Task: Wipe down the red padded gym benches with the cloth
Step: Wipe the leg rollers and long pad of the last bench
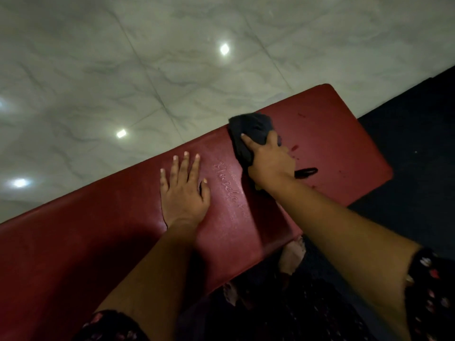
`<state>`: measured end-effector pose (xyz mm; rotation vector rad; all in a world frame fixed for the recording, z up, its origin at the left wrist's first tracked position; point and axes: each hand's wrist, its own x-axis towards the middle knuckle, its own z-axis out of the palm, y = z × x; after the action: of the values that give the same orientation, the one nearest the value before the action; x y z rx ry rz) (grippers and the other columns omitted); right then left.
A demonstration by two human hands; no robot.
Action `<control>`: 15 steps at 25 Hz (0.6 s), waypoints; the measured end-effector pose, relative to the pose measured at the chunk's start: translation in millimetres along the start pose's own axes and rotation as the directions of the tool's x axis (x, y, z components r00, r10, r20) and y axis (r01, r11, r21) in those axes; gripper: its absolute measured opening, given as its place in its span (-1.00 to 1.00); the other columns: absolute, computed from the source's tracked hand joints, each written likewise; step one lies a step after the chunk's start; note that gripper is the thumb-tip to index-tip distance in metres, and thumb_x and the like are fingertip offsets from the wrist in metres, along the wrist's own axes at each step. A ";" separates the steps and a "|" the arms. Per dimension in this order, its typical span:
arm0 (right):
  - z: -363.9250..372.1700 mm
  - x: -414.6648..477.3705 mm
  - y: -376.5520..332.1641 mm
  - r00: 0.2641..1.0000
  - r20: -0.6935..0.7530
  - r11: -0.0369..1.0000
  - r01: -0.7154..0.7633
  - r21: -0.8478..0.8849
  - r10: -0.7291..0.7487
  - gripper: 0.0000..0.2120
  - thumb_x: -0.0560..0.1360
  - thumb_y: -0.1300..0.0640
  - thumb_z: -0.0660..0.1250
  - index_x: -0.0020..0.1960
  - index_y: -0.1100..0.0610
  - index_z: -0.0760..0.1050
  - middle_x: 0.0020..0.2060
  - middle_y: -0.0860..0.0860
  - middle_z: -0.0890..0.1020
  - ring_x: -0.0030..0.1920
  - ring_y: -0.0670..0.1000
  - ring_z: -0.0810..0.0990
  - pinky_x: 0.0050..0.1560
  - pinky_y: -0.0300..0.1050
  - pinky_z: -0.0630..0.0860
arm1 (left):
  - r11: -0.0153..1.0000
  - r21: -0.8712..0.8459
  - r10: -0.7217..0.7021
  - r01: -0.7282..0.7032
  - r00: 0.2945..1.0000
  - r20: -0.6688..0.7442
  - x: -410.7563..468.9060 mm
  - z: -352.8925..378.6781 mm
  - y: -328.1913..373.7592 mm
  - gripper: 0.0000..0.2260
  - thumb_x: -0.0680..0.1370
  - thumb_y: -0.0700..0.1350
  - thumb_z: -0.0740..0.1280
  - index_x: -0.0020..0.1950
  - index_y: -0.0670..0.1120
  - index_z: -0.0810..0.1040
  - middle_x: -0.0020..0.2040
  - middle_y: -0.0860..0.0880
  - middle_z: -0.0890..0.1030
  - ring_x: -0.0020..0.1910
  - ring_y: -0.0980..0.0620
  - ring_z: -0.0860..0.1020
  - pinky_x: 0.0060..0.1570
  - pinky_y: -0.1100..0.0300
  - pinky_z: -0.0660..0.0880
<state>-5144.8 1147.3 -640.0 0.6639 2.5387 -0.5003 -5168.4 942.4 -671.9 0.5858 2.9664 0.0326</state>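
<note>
The long red padded vinyl bench [98, 242] runs diagonally under both hands. The left hand [183, 193] lies flat on it, palm down, its fingers [182, 166] straight and slightly spread, holding nothing; their tips point toward the bench's far edge and stop just short of it. The right hand [269, 163] grips a crumpled dark cloth [251, 129] — the thumb lies over the cloth's near side and the other fingers curl into the bunched fabric, pressing it onto the padding. Most of the cloth sits ahead of the right fingertips, right at the far edge of the bench. Between the left index finger and the right wrist, a line of raised script lettering [231, 190] is pressed into the vinyl; it is too faint to read. Just beside the right wrist, on the little-finger side, a narrow black slit-like mark [306, 172] shows in the red surface, with small dark specks near it. Beyond both sets of fingertips lies a glossy pale marble-patterned tile floor [147, 57] — bright light spots reflect in it. A dark mat [418, 168] lies past the bench's end. Dark floral-print sleeves [428, 291] cover the upper arms.
</note>
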 end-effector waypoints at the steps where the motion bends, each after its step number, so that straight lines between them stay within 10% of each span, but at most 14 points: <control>1: 6.5 -18.1 14.2 1.000 -0.011 1.000 0.003 -0.023 -0.004 -0.25 0.50 0.07 0.34 0.50 -0.36 0.05 0.35 0.11 0.18 0.14 0.25 0.44 -0.07 0.10 0.50 | 1.000 -0.004 0.000 0.000 1.000 -0.004 -0.5 0.0 0.2 -0.46 0.59 0.09 0.00 0.57 0.00 0.22 0.57 -0.05 0.23 0.56 -0.07 0.13 0.52 -0.14 -0.02; 9: 67.1 -145.4 118.3 0.997 0.041 0.983 0.065 -0.172 -0.059 0.04 0.08 -0.01 0.63 0.43 -0.35 0.21 0.30 0.23 0.42 -0.22 0.26 0.56 -0.38 0.09 0.58 | 0.996 -0.075 -0.045 0.048 0.998 0.032 5.3 -12.3 2.4 -0.44 0.52 0.07 0.13 0.53 -0.01 0.33 0.52 -0.06 0.34 0.52 -0.07 0.24 0.52 -0.12 0.03; 15: 45.3 -104.0 129.1 0.995 0.057 0.993 -0.081 -0.087 0.086 -0.20 0.45 -0.08 0.38 0.47 -0.45 -0.05 0.47 0.11 0.09 0.16 0.26 0.46 0.01 0.13 0.56 | 0.994 -0.060 0.090 -0.090 0.996 0.007 41.0 -3.8 47.9 -0.35 0.53 0.14 0.07 0.60 -0.03 0.13 0.60 -0.07 0.12 0.58 -0.10 0.08 0.51 -0.10 -0.14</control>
<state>-4980.1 1194.7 -652.4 0.7093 2.4489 -0.3761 -5188.4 1002.2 -670.5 0.7095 2.9165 0.1252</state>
